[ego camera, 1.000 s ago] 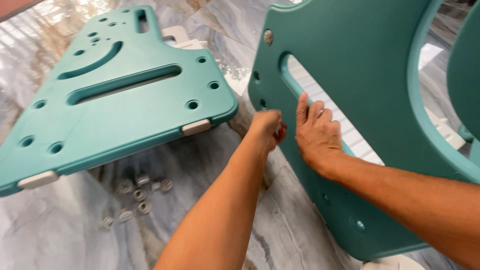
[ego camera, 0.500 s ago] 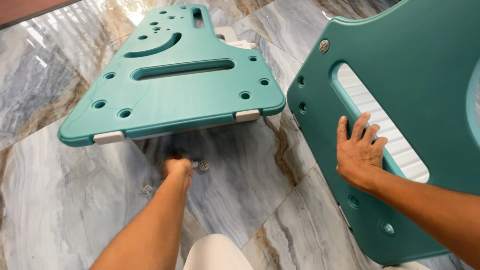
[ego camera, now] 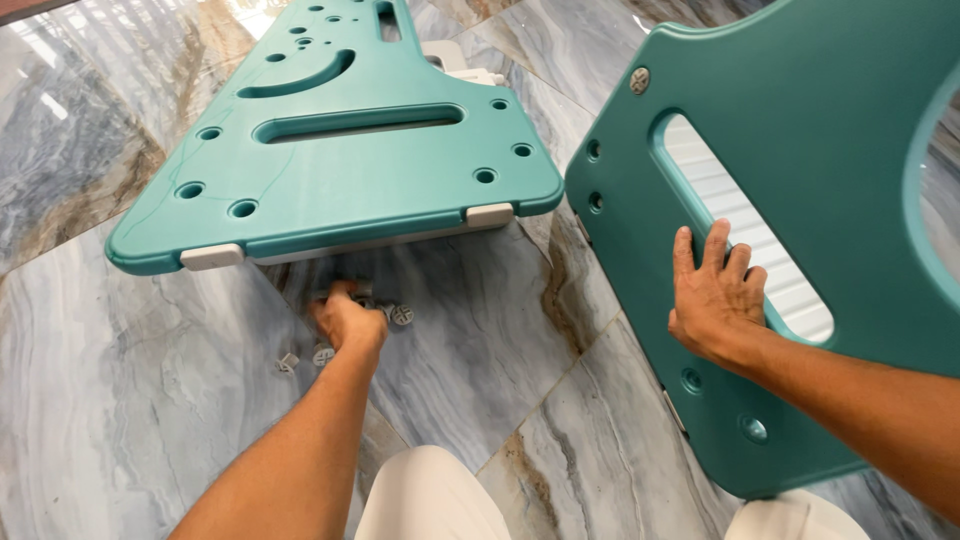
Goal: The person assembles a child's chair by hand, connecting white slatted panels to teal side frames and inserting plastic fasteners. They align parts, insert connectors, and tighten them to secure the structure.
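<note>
Grey plastic screw caps [ego camera: 318, 355], small and round with cross-shaped tops, lie scattered on the marbled grey-blue tile floor [ego camera: 120, 400], just below the near edge of the flat teal plastic panel with slots and round holes [ego camera: 340, 180]. The left hand [ego camera: 345, 320] is now down among them, fingers curled over the cluster; whether it has pinched one I cannot tell. A second ago this hand was up beside the other one at the upright panel's edge; half a second ago it was already reaching towards the caps. To the right, the upright teal plastic panel with a long slot [ego camera: 800, 180] stands tilted on the floor. The right hand [ego camera: 715, 300] stays pressed flat against it, fingers spread and hooked at the slot's lower rim, steadying it without closing round anything.
</note>
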